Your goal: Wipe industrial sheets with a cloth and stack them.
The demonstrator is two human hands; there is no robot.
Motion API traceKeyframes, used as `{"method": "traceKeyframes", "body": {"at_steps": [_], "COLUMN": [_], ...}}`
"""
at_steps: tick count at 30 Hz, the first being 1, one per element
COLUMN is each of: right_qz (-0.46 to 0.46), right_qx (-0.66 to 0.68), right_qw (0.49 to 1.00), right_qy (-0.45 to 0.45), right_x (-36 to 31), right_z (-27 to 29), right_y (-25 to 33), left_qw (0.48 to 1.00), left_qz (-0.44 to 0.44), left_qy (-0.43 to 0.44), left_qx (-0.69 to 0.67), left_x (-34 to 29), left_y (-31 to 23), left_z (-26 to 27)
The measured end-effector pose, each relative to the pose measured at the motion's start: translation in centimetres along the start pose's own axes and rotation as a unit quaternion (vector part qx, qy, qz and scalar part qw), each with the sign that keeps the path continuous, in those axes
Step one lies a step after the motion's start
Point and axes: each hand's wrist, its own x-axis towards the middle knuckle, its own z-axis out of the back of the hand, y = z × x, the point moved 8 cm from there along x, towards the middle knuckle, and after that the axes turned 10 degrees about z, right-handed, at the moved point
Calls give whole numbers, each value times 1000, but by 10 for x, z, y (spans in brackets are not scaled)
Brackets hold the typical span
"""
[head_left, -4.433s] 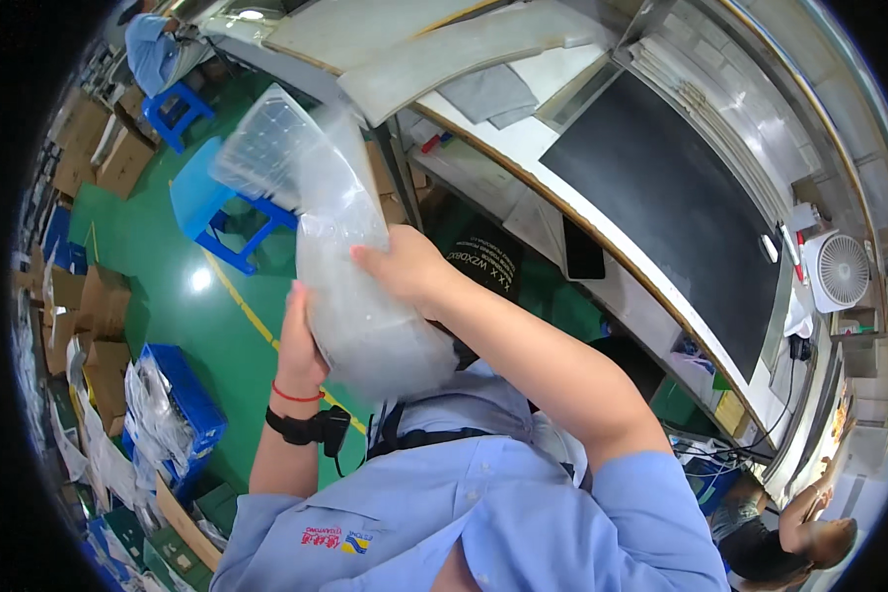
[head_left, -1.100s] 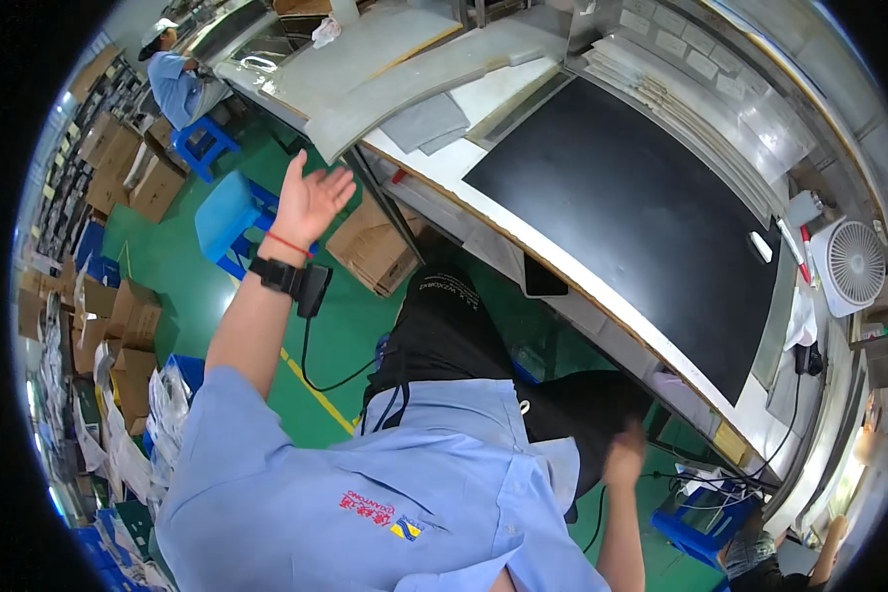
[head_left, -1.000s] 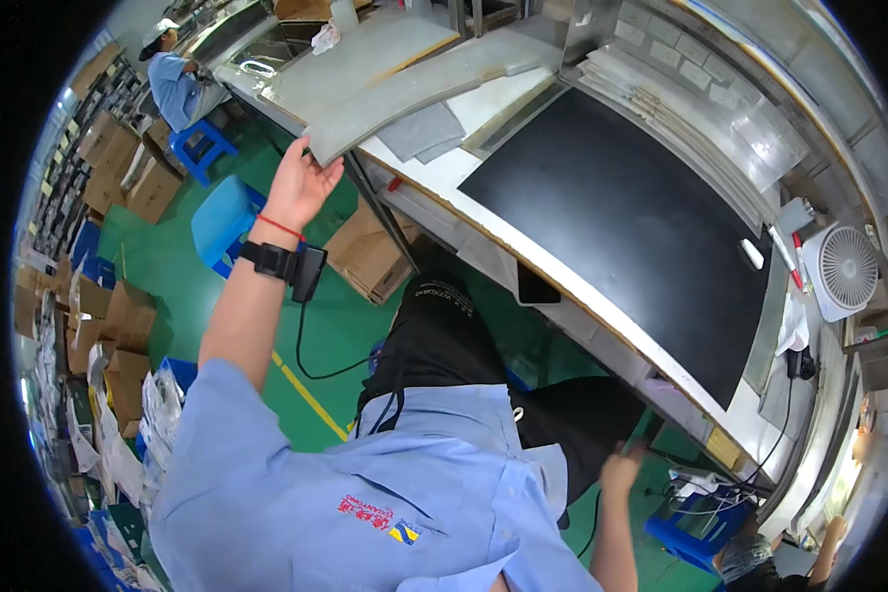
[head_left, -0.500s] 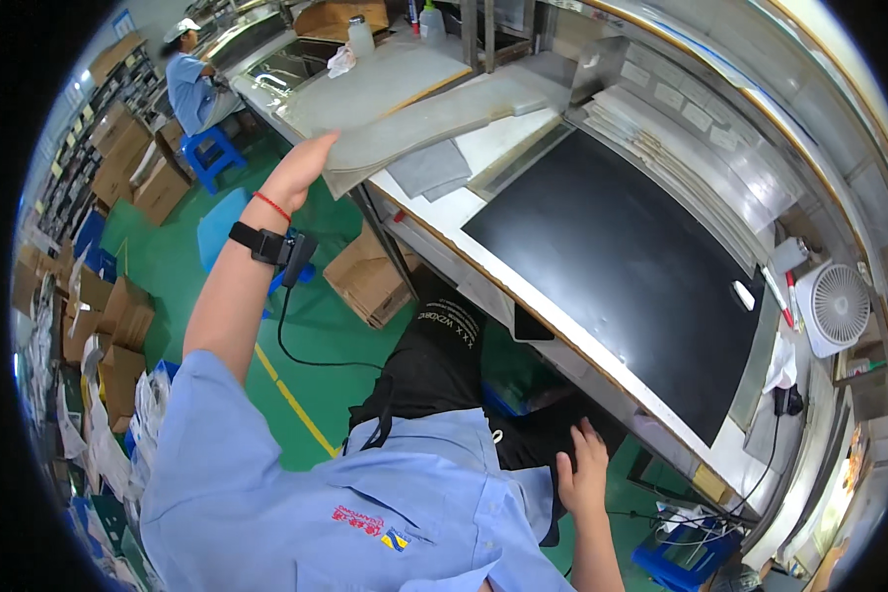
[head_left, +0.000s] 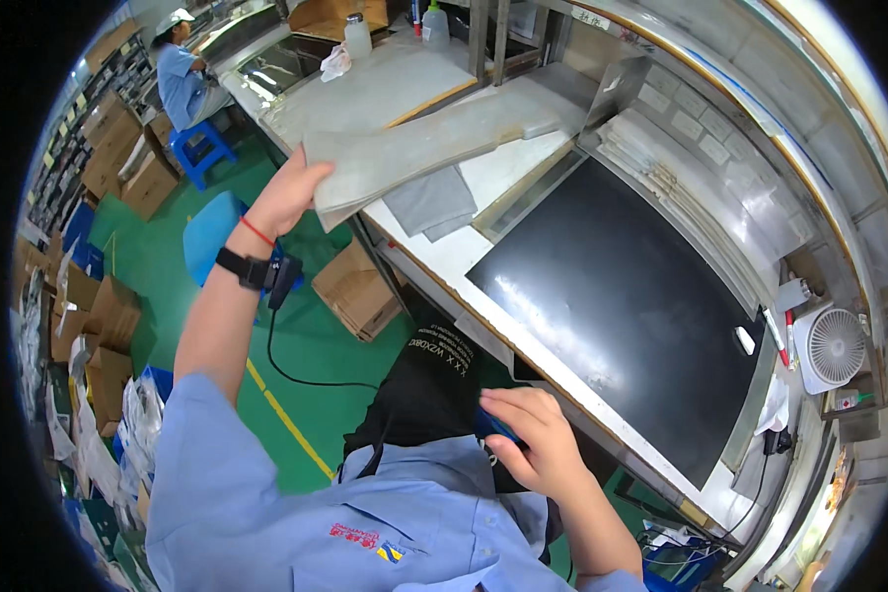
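Note:
My left hand [head_left: 288, 194] grips the near-left corner of a long, translucent greyish plastic sheet [head_left: 414, 153], thumb against its edge. That corner juts past the table edge and looks slightly lifted; the far end lies on the table. A folded grey cloth [head_left: 430, 202] is partly under the sheet. Over my lap, my right hand [head_left: 541, 439] is raised with fingers bent and thumb apart, and I see nothing in it. To the right of the sheet, a large black panel [head_left: 631, 316] lies flat on the white tabletop [head_left: 503, 296].
A small white fan [head_left: 831, 347], red and white markers [head_left: 781, 337] and a white piece [head_left: 745, 341] sit at the right. Bottles [head_left: 357, 37] stand at the back. Cardboard boxes [head_left: 360, 291] and a blue stool [head_left: 212, 237] are on the floor. Another person [head_left: 181, 84] sits far left.
My left hand has moved slightly left and down, drawing the sheet's corner with it and closing on it. My right hand has risen and moved left over my lap.

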Motion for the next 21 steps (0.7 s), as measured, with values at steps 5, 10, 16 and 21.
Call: {"method": "traceKeyframes", "body": {"at_steps": [5,10,16,21], "right_qz": [-9,-188,-161,-148], "right_qx": [110,379,515,223], "right_qw": [991,870,706,878], "right_qy": [-81,-254,-459,-396], "right_x": [71,131,144,77], "right_z": [-3,-1,53,160], "right_y": [-16,-68,-66,-47], "left_qw": [988,959,943,934], "left_qz": [-90,-175,-319,-206], "left_qy": [-48,-135,-68,224], "left_qx": [-116,-176,62,-187], "left_x": [-32,-102,-189,-157], "left_y": [-25,-23,28,2], "left_z": [-6,-36,-120,-175]}}
